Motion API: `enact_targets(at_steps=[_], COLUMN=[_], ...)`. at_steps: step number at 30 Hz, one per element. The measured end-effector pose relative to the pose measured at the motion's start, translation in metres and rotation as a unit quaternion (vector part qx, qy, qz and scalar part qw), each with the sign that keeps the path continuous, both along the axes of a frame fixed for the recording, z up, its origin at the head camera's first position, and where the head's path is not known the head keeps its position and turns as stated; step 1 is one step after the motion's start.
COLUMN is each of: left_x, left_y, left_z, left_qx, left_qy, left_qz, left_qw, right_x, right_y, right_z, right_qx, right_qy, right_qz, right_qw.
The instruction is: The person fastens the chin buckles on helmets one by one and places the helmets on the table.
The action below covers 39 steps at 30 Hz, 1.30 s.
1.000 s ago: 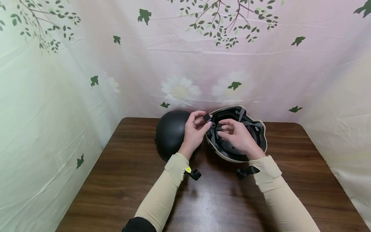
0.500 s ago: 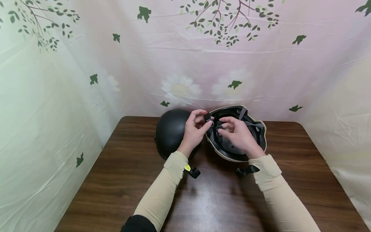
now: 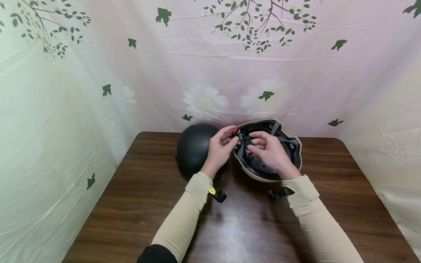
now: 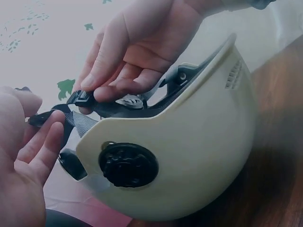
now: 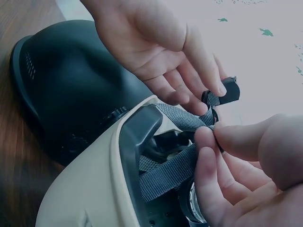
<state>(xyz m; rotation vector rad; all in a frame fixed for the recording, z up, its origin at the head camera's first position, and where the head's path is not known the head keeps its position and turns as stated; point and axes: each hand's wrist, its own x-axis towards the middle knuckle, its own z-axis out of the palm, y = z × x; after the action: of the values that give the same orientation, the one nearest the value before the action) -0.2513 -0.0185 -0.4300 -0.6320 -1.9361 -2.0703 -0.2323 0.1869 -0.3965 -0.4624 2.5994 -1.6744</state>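
A cream helmet (image 4: 203, 137) lies upside down at the back of the table, its black padded inside facing up. My left hand (image 3: 218, 148) pinches a black strap buckle (image 5: 230, 90) between thumb and fingers over the helmet's left rim; a red bit of it shows in the head view. Close beside it, my right hand (image 3: 271, 153) pinches a second black buckle piece (image 4: 84, 98) above the opening. Grey webbing straps (image 5: 168, 177) run from the shell up to both hands. A round black knob (image 4: 129, 164) sits on the shell's outside.
Left of the cream helmet, a matte black helmet (image 3: 195, 151) rests dome up, partly behind my left hand. Both stand near the rear edge of the brown wooden table (image 3: 138, 204). A printed cloth backdrop (image 3: 210, 73) hangs right behind it.
The buckle in my left hand has turned, so more of its red part shows. The piece in my right fingers has shifted slightly. Both arms and helmets stay nearly in place.
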Motion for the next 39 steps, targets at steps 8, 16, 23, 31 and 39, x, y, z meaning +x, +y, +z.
enact_targets(at_steps=[8, 16, 23, 31, 39], left_x=[-0.001, -0.001, -0.001, -0.001, -0.002], left_y=[0.0, -0.003, -0.006, -0.008, -0.008], left_z=[-0.002, -0.002, -0.001, -0.004, -0.004], left_qx=[-0.033, -0.126, -0.185, -0.205, -0.212], left_qy=[-0.001, 0.025, 0.064, 0.073, 0.077], left_qz=[0.003, 0.04, 0.036, 0.035, 0.024], left_qw=[0.9994, 0.9909, 0.9801, 0.9754, 0.9739], right_x=[-0.002, 0.0, 0.002, 0.001, -0.002], right_y=[0.002, 0.006, 0.01, 0.013, 0.012], right_z=[-0.002, 0.002, 0.004, 0.001, 0.0], right_qx=[0.008, 0.004, 0.006, -0.004, -0.017], right_qy=[0.023, 0.032, 0.065, 0.08, 0.068], right_qz=[-0.021, -0.038, -0.044, -0.04, -0.028], right_qw=[0.9995, 0.9988, 0.9969, 0.996, 0.9972])
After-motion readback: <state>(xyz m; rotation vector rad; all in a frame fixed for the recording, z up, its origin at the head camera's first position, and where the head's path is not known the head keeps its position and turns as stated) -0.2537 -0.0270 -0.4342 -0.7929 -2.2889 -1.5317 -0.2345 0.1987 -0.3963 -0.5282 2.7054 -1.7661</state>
